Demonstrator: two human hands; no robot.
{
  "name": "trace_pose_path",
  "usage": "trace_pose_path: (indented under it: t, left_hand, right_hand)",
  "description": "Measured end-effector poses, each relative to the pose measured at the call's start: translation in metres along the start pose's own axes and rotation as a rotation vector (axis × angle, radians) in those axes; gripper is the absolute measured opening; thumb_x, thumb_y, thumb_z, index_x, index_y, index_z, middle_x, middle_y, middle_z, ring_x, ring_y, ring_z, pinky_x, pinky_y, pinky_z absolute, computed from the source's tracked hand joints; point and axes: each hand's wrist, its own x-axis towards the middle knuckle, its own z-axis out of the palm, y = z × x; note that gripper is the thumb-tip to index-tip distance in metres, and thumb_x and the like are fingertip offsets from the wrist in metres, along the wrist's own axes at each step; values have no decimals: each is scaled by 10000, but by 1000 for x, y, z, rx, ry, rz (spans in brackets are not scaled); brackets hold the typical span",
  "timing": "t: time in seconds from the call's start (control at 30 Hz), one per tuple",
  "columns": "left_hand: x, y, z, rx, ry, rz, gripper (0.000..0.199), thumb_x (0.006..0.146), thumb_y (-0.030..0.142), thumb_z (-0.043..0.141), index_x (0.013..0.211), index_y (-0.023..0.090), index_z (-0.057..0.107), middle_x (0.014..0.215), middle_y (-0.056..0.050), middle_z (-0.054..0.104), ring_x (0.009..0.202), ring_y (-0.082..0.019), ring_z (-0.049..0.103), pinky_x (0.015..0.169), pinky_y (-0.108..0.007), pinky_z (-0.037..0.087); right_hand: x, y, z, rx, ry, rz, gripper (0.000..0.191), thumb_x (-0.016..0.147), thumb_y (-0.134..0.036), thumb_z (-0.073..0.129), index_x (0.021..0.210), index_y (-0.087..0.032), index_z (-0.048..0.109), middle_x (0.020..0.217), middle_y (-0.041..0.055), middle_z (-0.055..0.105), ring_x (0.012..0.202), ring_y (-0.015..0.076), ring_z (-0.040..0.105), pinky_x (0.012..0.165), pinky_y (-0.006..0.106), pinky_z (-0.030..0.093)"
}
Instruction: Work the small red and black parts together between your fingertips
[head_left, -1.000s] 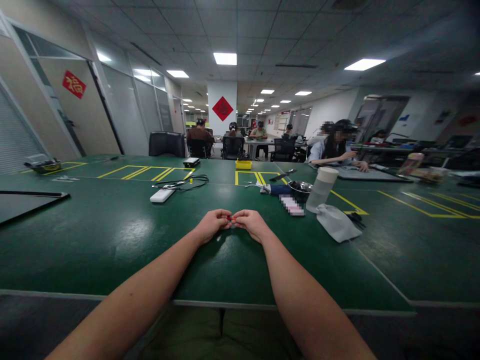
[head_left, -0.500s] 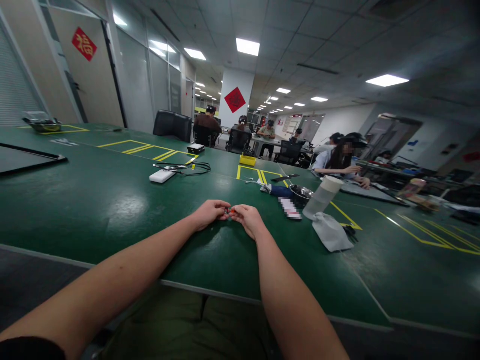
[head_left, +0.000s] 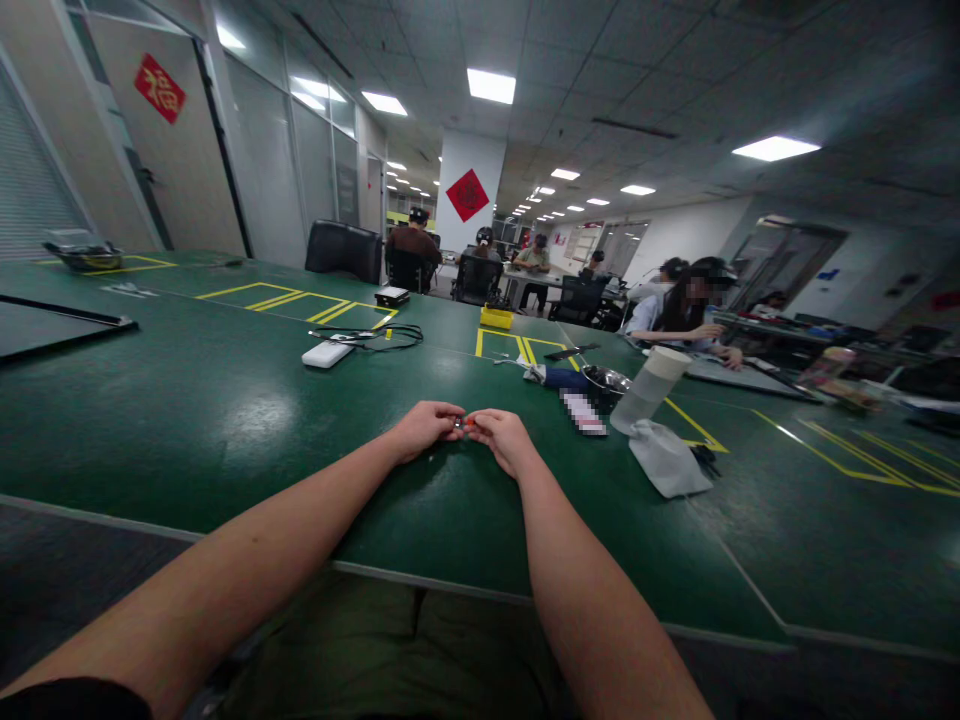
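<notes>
Both hands are near the centre of the frame, above a dark green desk [head_left: 225, 470], with their fingertips almost meeting. The left hand [head_left: 426, 430] pinches a small greyish piece [head_left: 458, 424] between thumb and fingers. The right hand [head_left: 501, 438] pinches a small orange-red piece [head_left: 470, 422] in the same way, just beside the greyish one. Both pieces are partly covered by the fingers and too small to identify; whether they touch each other, I cannot tell.

Right of the hands, a flat pink-and-white rectangular item [head_left: 583, 412], pixelated, lies on the desk. Beyond it are a dark blue rolled bundle [head_left: 564, 379] and a shiny round metal bowl [head_left: 619, 382] with dark contents. A translucent bottle with a whitish lid [head_left: 651, 390] stands to the right of the bowl, and a soft white pouch [head_left: 667, 460] lies at its near side.

Left of centre and farther off, a white rectangular block with rounded edges [head_left: 327, 352] lies beside a loosely coiled black cable [head_left: 401, 337]. A bright yellow open box [head_left: 496, 318] rests near the far edge, by yellow tape outlines [head_left: 480, 343]. At the left edge of the frame lies a dark-rimmed grey board [head_left: 56, 330]. On the right, a person in a black cap [head_left: 679, 315] leans over another flat grey board [head_left: 739, 376].
</notes>
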Motion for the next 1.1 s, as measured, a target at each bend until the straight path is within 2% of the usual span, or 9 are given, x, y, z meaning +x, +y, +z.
trace_pose_path:
  t: [0.33, 0.6, 0.8, 1.0, 1.1]
  left_hand:
    - [5, -9, -4, 96, -55, 78, 330, 674, 58, 571, 983, 101, 678, 790, -67, 703, 633, -112, 628, 685, -237, 509]
    - [3, -7, -2, 157, -97, 110, 319, 683, 74, 544, 968, 107, 685, 766, -66, 695, 616, -106, 606, 645, -215, 487]
    - [5, -8, -2, 172, -82, 108, 327, 693, 70, 536, 988, 96, 673, 808, -84, 697, 656, -118, 623, 688, -239, 502]
    - [10, -11, -2, 267, 6, 151, 300, 696, 89, 558, 977, 106, 665, 704, -50, 669, 586, -110, 603, 587, -208, 484]
    - [11, -12, -2, 281, 5, 161, 286, 709, 118, 568, 981, 110, 655, 685, -41, 654, 571, -110, 594, 555, -205, 472]
  right_hand:
    - [-1, -1, 1, -55, -11, -7, 96, 697, -180, 643, 743, -109, 687, 706, 85, 684, 643, 144, 648, 629, 248, 523]
    - [0, 2, 0, -99, -9, -27, 104, 693, -148, 641, 775, -101, 685, 708, 86, 684, 637, 136, 647, 616, 236, 525]
    - [-3, -2, 4, -144, 0, -46, 135, 661, -118, 627, 784, -99, 681, 726, 73, 690, 627, 116, 639, 623, 218, 508]
    - [-1, -2, 5, -178, 7, -42, 140, 646, -104, 614, 774, -100, 672, 673, 52, 678, 564, 92, 601, 569, 203, 482]
    - [1, -1, 5, -162, 28, -58, 137, 648, -102, 620, 776, -102, 669, 643, 41, 665, 558, 93, 597, 553, 198, 474]
